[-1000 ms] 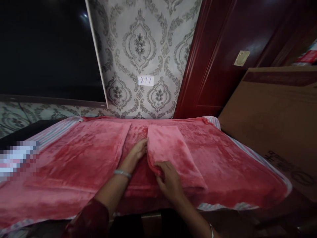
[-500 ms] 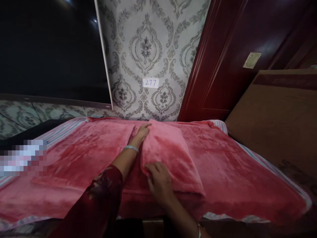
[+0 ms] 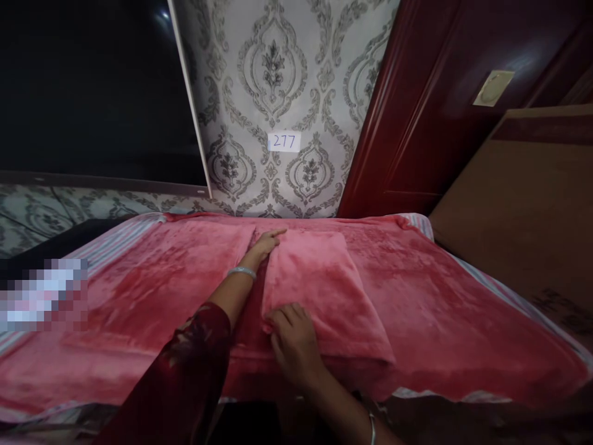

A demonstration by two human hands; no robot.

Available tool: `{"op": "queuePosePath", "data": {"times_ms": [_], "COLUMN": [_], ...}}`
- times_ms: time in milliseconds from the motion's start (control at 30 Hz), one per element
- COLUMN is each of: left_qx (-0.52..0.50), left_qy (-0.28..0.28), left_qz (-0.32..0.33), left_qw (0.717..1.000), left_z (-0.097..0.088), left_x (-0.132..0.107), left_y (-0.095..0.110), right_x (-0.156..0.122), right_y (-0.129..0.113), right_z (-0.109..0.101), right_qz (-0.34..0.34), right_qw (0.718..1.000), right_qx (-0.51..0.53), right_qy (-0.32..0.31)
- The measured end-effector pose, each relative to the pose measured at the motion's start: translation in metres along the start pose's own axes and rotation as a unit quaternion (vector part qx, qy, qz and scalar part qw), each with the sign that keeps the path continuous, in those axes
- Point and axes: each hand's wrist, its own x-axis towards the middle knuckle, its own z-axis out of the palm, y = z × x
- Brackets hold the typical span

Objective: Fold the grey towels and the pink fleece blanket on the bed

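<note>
In the middle of the frame, a folded section of pink-red plush cloth (image 3: pixel 324 278) lies on a larger spread of the same plush (image 3: pixel 430 309), with both hands at its left edge, apart from each other. The left hand (image 3: pixel 265 244) touches the upper left corner of the section; it is partly open, the index finger stretched out toward the right and the other fingers bent. The right hand (image 3: pixel 293 340), lower in the frame, lies over the section's lower left corner with its fingers curled down at the edge; whether thumb and fingers are pinched on the fabric cannot be told. A pale bracelet (image 3: pixel 242 271) circles the left wrist, below a dark red patterned sleeve (image 3: pixel 185 364), and a thin bangle (image 3: pixel 372 428) sits on the right forearm at the bottom of the frame. To the left lies another plush panel (image 3: pixel 176 278), its right edge near the left hand. Striped fabric (image 3: pixel 113 242) shows along the upper left border of the spread.
</note>
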Motion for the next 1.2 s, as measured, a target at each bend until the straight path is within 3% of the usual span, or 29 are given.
{"op": "queuePosePath", "data": {"times_ms": [200,367,500,600,700,767,867,933,1067,1200], "left_qx": [0.063,0.096,0.103,0.081,0.066,0.068,0.069,0.051,-0.011,-0.074], "left_qy": [0.043,0.035,0.023,0.017,0.003,-0.01,-0.035,-0.042,-0.011,0.013], "left_qz": [0.022,0.029,0.045,0.071,0.079,0.069,0.039,0.018,-0.013,-0.025], "left_qw": [0.997,0.994,0.993,0.994,0.995,0.995,0.996,0.998,1.0,0.997], "left_z": [-0.012,-0.018,-0.013,-0.011,-0.013,-0.015,-0.019,-0.02,-0.016,-0.007], "left_x": [-0.006,-0.015,-0.03,-0.053,-0.086,-0.112,-0.156,-0.181,-0.206,-0.205], "left_y": [-0.005,-0.01,-0.004,0.001,0.004,0.002,-0.005,-0.012,-0.018,-0.004], "right_x": [0.005,-0.002,0.003,0.004,-0.008,-0.026,-0.065,-0.092,-0.124,-0.115], "right_y": [-0.009,-0.013,-0.018,-0.02,-0.015,-0.002,0.027,0.048,0.07,0.069], "right_z": [0.015,0.031,0.025,0.009,-0.022,-0.049,-0.091,-0.11,-0.114,-0.092], "right_qz": [0.017,0.021,0.025,0.016,-0.001,0.022,0.098,0.146,0.209,0.225], "right_qw": [0.999,0.994,0.989,0.991,0.995,0.998,0.986,0.967,0.959,0.957], "right_qx": [0.016,-0.04,-0.069,-0.03,0.049,0.063,-0.014,-0.074,-0.094,-0.105], "right_qy": [-0.03,-0.1,-0.13,-0.132,-0.092,-0.017,0.133,0.194,0.167,0.149]}}
